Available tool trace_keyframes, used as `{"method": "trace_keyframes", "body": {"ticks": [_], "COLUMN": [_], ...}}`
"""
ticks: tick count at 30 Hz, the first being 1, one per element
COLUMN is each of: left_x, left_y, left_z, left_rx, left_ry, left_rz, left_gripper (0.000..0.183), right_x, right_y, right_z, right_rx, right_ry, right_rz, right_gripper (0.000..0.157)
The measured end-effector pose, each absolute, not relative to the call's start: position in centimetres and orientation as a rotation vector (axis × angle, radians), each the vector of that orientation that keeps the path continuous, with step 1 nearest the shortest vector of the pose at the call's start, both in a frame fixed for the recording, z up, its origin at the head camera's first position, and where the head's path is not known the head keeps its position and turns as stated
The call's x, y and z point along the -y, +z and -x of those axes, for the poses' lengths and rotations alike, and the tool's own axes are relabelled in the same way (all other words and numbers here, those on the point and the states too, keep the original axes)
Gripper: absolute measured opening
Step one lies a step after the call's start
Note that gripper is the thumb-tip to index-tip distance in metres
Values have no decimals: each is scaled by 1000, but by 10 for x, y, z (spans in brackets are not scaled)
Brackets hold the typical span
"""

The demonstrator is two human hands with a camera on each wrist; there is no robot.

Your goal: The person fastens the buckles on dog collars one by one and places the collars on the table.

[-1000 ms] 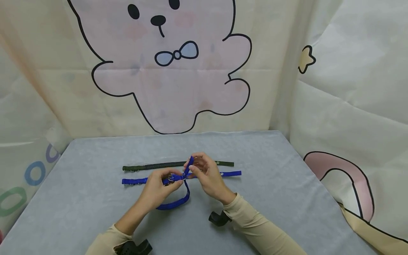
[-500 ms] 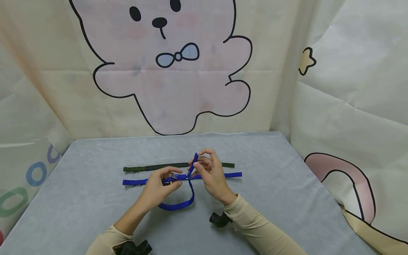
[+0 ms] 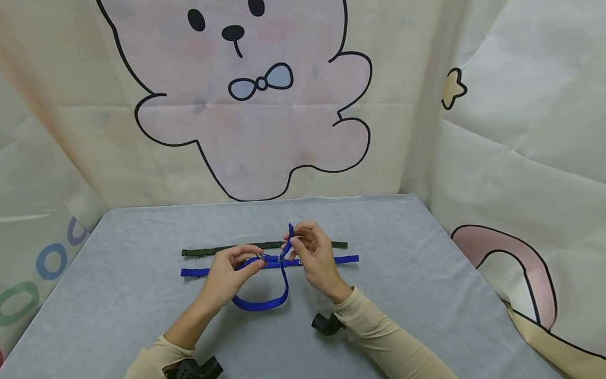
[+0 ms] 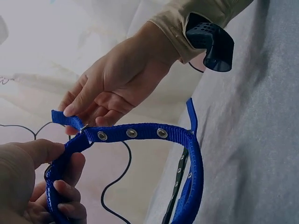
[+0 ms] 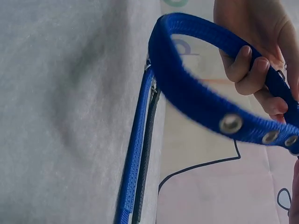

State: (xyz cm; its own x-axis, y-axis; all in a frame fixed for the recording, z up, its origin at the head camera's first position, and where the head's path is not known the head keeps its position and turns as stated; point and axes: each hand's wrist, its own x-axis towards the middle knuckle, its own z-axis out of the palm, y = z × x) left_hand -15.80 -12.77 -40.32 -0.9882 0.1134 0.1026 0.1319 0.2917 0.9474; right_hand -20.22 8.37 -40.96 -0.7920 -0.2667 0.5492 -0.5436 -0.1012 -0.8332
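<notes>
A blue webbing collar [image 3: 260, 306] with metal eyelets is held above the table, bent into a loop. My left hand [image 3: 228, 271] grips its buckle side between thumb and fingers; in the left wrist view that hand [image 4: 23, 179] has fingers curled round the webbing. My right hand [image 3: 316, 258] pinches the free strap end, which points upward in the head view. Where the strap crosses, it passes through a metal ring beside my left thumb. Eyelets show along the collar [image 5: 196, 100] in the right wrist view.
Behind the hands, a second blue collar [image 3: 347, 259] lies straight on the grey cloth-covered table [image 3: 402, 295]. Farther back and parallel to it lies a dark green collar [image 3: 201, 252]. Printed fabric walls [image 3: 265, 131] stand at the back and sides.
My right hand has drawn the strap end a little up and to the right. My left hand has shifted slightly left, and the strap end stands more upright. The two lying collars stay put.
</notes>
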Motion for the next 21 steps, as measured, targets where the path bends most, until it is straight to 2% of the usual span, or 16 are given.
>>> {"method": "trace_keyframes", "body": {"ticks": [14, 21], "left_x": [125, 123], "left_y": [-405, -405], "left_z": [157, 154], "left_rx": [2423, 2360], "left_ry": [-1809, -1841], "left_rz": [362, 329], "left_gripper": [23, 23], "right_x": [-88, -89], "right_y": [-403, -397], "right_z": [198, 193], "right_rx": [2261, 2417], "right_ry": [1777, 1638], "right_rz": [-1043, -1081], "right_gripper": [14, 14]}}
